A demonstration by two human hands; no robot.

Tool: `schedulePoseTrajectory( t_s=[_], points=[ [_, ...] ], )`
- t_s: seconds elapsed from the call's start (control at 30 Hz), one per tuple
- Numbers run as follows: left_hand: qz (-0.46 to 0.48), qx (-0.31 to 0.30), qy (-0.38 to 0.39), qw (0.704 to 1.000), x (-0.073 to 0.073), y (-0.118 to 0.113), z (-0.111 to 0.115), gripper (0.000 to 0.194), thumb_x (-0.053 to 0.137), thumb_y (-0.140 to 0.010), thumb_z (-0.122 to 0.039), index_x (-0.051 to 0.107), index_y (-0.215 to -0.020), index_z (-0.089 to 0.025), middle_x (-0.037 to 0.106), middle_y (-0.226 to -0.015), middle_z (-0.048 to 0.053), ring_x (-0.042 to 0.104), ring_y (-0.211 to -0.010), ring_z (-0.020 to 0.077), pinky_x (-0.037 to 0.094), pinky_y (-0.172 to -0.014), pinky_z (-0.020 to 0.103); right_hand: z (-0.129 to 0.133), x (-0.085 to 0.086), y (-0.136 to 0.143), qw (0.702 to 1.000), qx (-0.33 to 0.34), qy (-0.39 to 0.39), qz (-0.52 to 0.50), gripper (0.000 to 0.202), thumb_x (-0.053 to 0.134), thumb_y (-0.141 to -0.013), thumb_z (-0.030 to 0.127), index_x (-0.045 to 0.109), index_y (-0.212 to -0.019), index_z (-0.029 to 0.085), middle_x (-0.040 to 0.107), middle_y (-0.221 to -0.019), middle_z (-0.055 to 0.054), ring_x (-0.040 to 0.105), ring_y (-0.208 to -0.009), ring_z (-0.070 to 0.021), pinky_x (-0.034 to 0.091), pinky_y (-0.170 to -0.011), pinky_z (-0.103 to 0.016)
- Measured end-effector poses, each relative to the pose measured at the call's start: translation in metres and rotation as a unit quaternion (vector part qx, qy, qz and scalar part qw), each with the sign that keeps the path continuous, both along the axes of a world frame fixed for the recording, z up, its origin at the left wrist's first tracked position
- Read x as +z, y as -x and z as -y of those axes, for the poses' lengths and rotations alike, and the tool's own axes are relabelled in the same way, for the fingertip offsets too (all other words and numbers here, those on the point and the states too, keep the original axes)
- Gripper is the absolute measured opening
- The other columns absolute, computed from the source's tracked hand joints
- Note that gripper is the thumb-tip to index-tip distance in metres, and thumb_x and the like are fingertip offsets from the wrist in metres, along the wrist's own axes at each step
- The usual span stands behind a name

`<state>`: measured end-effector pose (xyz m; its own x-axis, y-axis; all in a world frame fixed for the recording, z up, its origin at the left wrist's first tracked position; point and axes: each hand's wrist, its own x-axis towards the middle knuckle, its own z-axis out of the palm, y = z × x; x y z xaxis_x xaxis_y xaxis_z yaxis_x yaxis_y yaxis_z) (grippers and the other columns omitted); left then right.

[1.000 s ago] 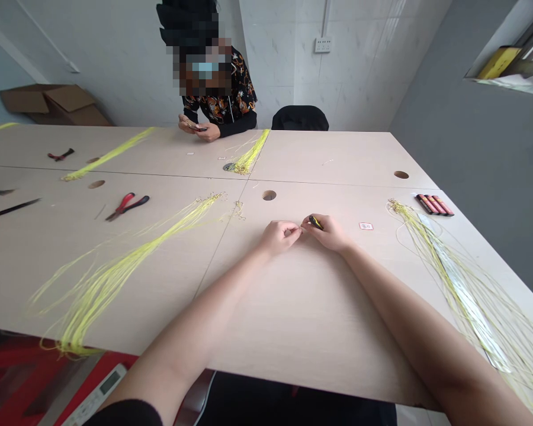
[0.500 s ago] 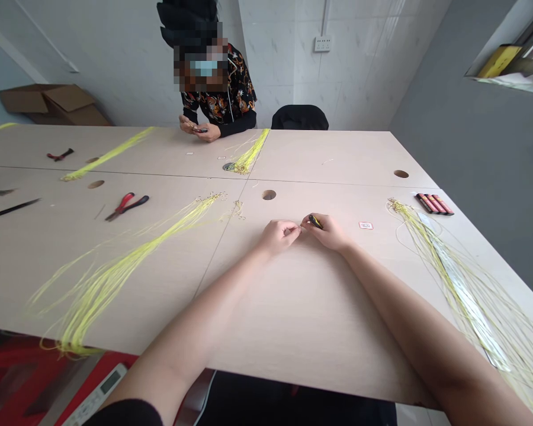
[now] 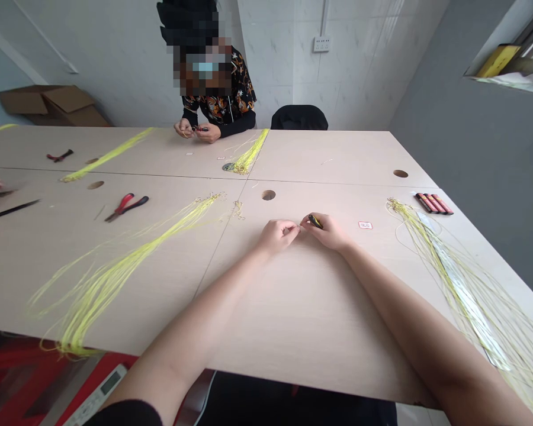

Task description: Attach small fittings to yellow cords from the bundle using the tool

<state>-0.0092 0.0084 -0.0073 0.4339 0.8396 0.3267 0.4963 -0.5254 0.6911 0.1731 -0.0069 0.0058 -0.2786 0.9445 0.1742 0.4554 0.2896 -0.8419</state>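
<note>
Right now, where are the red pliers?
In the head view, the red pliers lie on the table, left of the left hand, beside the long yellow strings.

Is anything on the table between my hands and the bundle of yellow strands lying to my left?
Nothing visible. The left hand and the right hand, which grips a small black-and-yellow tool, rest together on the pale wooden table. Bare tabletop runs from them to the long bundle of yellow strands.

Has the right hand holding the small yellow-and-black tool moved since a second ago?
No. The right hand with the small yellow-and-black tool sits at the same spot relative to the round hole in the table.
</note>
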Motion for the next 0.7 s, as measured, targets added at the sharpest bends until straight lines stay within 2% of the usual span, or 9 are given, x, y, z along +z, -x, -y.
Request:
schedulePoseTrajectory(
  t_s=[0.13,0.7],
  points=[
    [-0.003,0.0,0.011,1.0,0.0008,-0.0002,0.0004,0.029,0.049,-0.082,-0.032,0.068,-0.069,-0.014,0.063,-0.063,0.0,0.048,-0.056,0.0098,0.033,-0.054,0.022,0.0009,0.0008,0.0003,1.0,-0.003,0.011,0.002,0.023,0.053,-0.078,0.036,0.063,-0.083,0.016,0.054,-0.068,0.001,0.043,-0.062,-0.0108,0.033,-0.059,-0.024],
    [-0.009,-0.021,0.01,1.0,0.0009,-0.0006,0.0015,0.028,0.048,-0.082,-0.031,0.066,-0.068,-0.015,0.063,-0.062,0.001,0.051,-0.06,0.0111,0.036,-0.057,0.022,0.0006,-0.0001,-0.0007,1.0,-0.003,0.0,-0.006,0.024,0.051,-0.078,0.036,0.063,-0.076,0.015,0.052,-0.064,0.001,0.04,-0.059,-0.0096,0.03,-0.057,-0.024]
  ],
)
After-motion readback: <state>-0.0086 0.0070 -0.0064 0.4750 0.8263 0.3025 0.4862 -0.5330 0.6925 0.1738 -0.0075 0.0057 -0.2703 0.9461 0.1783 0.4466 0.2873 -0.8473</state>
